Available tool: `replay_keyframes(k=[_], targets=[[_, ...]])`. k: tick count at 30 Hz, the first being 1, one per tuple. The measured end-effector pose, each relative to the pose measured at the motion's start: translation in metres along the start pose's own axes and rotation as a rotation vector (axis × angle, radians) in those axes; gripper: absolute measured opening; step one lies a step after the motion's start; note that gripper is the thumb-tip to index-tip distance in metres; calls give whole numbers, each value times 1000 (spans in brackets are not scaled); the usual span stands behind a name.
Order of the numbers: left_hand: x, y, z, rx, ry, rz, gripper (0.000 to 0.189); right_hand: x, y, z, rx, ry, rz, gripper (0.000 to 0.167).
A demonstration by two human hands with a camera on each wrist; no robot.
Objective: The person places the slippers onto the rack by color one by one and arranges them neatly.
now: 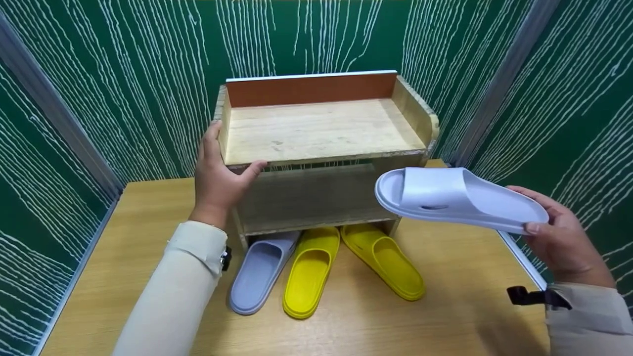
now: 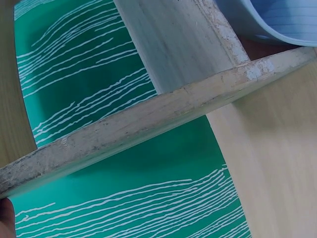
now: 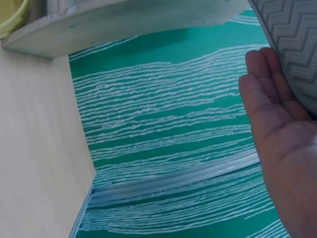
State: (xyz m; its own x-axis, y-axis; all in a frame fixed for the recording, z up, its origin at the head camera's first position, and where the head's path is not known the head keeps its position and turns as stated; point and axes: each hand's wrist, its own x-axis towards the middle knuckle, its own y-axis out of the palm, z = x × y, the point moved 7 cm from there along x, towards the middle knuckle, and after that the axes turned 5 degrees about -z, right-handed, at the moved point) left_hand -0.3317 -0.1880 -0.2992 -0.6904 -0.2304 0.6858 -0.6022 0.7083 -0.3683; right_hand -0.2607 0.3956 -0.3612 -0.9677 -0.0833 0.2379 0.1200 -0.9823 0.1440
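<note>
A small wooden shoe rack (image 1: 321,128) stands at the back of the tabletop. My left hand (image 1: 217,183) grips its upper left corner, thumb over the front edge of the top shelf and fingers along the side panel. My right hand (image 1: 568,242) holds a pale lavender slide slipper (image 1: 435,193) by the heel, toe pointing left, raised in front of the rack's right side. In the right wrist view its zigzag-treaded sole (image 3: 297,44) shows beside the fingers. Beneath the rack's front, toes tucked in, lie a matching lavender slipper (image 1: 254,279) and two yellow slippers (image 1: 304,284).
The wood-grain tabletop (image 1: 460,316) carries everything. Green walls (image 1: 123,74) with white drip lines enclose it on the back and both sides, with grey metal posts (image 1: 499,79) at the corners. The rack's middle shelf (image 1: 316,198) sits above the slippers.
</note>
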Motion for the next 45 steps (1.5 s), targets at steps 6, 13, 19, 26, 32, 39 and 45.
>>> replay_keyframes(k=[6, 13, 19, 26, 32, 39, 45], targets=[[0, -1, -1, -1, 11, -5, 105, 1, 9, 6, -12, -39, -11, 53], [0, 0, -1, -5, 4, -4, 106, -2, 12, 8, -7, -36, -94, 52], [0, 1, -1, 5, -2, 0, 107, -4, 23, 13, -21, -42, -112, 53], [0, 2, 2, 9, -15, 8, 109, -7, 36, 21, 9, -61, -127, 57], [0, 2, 1, 0, -4, 2, 107, -9, 49, 28, 13, -70, -153, 59], [-1, 1, -1, -18, 0, -3, 105, -10, 70, 40, 36, -121, -125, 58], [0, 1, -1, -21, -8, 0, 105, -13, 84, 48, 30, -145, -154, 58]])
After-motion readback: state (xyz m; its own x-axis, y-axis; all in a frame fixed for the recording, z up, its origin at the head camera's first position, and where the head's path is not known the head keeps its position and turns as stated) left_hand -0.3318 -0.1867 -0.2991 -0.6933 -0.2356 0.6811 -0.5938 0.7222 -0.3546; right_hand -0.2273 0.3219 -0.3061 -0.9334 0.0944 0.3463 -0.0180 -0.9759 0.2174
